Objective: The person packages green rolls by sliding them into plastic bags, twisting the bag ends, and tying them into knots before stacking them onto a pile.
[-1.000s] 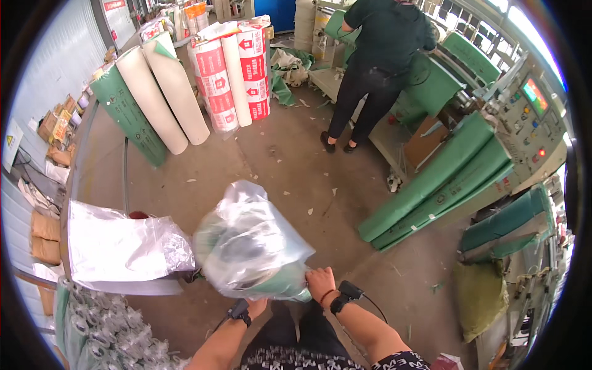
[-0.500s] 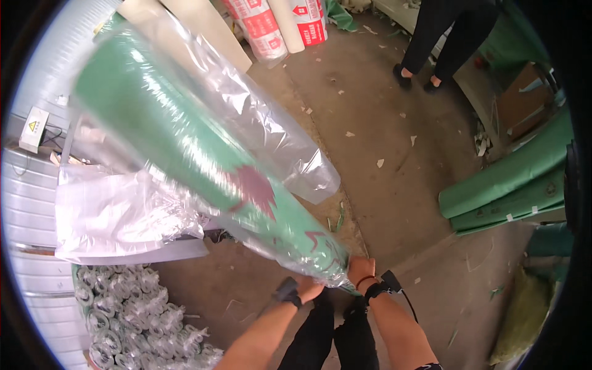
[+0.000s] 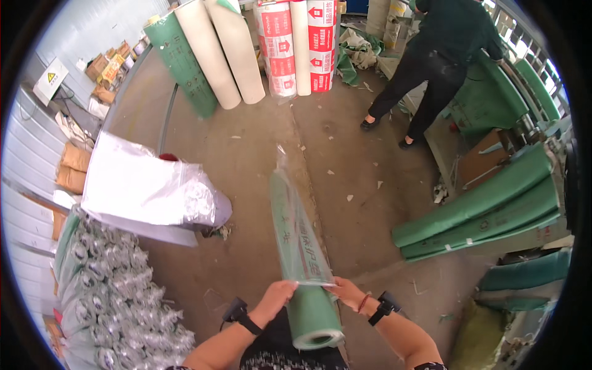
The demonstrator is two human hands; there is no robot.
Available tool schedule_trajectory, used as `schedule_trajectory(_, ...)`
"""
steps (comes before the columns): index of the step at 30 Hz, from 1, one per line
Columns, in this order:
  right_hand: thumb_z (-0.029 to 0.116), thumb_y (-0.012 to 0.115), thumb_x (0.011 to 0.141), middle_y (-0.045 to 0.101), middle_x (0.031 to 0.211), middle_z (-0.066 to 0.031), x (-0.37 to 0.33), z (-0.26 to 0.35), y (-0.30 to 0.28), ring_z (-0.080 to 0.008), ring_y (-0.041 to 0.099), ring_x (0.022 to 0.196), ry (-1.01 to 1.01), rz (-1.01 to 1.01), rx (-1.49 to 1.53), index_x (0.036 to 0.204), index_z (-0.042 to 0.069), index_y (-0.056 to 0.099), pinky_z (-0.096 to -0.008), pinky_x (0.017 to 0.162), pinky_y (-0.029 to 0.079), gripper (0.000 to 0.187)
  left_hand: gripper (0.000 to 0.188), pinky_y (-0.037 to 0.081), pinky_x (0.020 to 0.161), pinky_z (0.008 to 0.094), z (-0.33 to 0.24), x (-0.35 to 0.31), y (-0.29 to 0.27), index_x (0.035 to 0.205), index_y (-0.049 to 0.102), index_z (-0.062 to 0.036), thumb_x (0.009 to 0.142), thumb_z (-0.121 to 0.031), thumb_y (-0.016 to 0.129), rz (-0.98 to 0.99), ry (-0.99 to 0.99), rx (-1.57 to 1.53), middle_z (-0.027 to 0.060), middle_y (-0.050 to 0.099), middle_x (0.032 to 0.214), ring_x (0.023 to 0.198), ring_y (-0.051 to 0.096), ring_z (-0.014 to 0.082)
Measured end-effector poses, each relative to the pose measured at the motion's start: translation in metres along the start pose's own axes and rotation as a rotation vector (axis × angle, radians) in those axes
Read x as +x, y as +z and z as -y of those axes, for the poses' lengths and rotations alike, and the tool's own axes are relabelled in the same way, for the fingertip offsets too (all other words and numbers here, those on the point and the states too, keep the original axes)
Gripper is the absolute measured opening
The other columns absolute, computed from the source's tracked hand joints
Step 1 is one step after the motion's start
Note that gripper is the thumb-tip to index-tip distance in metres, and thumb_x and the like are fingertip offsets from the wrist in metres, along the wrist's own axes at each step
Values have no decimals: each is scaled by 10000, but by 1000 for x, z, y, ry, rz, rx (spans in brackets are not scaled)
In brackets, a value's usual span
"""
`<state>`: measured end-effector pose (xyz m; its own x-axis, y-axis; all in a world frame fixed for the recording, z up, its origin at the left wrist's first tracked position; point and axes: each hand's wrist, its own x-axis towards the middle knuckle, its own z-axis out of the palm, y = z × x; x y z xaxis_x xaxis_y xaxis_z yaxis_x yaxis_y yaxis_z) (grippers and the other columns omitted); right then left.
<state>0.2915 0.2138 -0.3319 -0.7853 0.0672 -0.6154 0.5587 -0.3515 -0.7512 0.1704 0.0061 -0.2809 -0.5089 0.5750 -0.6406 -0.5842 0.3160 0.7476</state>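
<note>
A green sheet roll (image 3: 313, 319) points away from me, its bare near end showing a hollow core. A clear plastic bag (image 3: 301, 243) covers the farther part and gathers to a twisted tip beyond it. My left hand (image 3: 277, 300) is closed on the bag's near edge at the roll's left side. Across from it, my right hand (image 3: 348, 293) pinches the same edge on the right. Both hands sit just ahead of the uncovered end, with a black band on each wrist. Whether the roll's far end touches the floor I cannot tell.
Upright rolls (image 3: 206, 55), green, cream and red-white, stand at the back. Plastic film (image 3: 139, 182) covers a stand at left, above a heap of wrapped green rolls (image 3: 117, 296). Green rolls (image 3: 481, 203) lie at right. A person (image 3: 431, 68) works beyond them.
The green roll has swung down from its slant toward the upper left and now lies straight ahead of me. Its bare hollow end shows now, and my hands are at the bag's edge.
</note>
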Motion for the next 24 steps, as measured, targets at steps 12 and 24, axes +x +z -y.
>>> schedule_trajectory(12, 226, 627, 820, 605, 707, -177, -105, 336, 105, -267, 552, 600, -930, -243, -948, 817, -7, 573, -406, 592, 469, 240, 159, 346, 504, 230, -265, -154, -55, 929, 606, -121, 957, -262, 540, 211, 457, -290, -53, 476, 647, 520, 400, 63)
schedule_trajectory(24, 255, 611, 828, 679, 921, -101, -300, 464, 234, -300, 644, 858, -1152, -951, -1694, 856, 86, 647, -408, 738, 515, 175, 180, 355, 564, 221, -414, -357, -104, 811, 469, -114, 891, -159, 623, 123, 1028, 487, -76, 405, 708, 591, 364, 12)
